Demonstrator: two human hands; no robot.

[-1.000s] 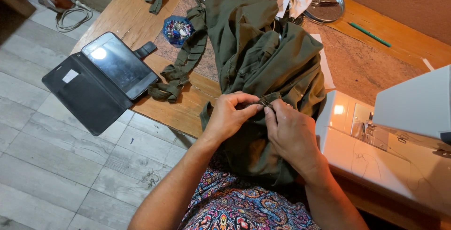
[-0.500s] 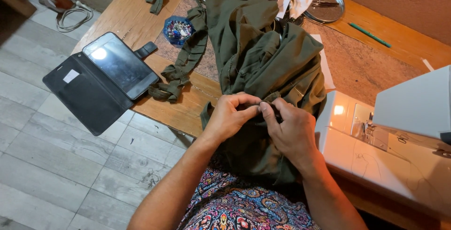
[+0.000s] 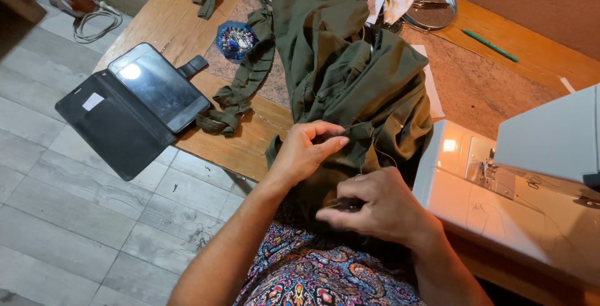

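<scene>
The left hand (image 3: 306, 150) pinches a fold of the olive green garment (image 3: 356, 87) between thumb and fingers. The right hand (image 3: 375, 206), just at its 4 o'clock, has its fingers pressed together around a small dark tool (image 3: 340, 204); I cannot tell what kind. The garment lies over the wooden table (image 3: 187, 31) edge and hangs into the lap. A phone in a black flip case (image 3: 140, 103) sits at 9 o'clock. A blue pin holder (image 3: 236, 39) is at 11 o'clock. A white sewing machine (image 3: 531, 181) stands at 3 o'clock.

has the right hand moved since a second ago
Yes. The right hand has pulled down, toward the person and away from the left hand, judged against the sewing machine beside it.
</scene>
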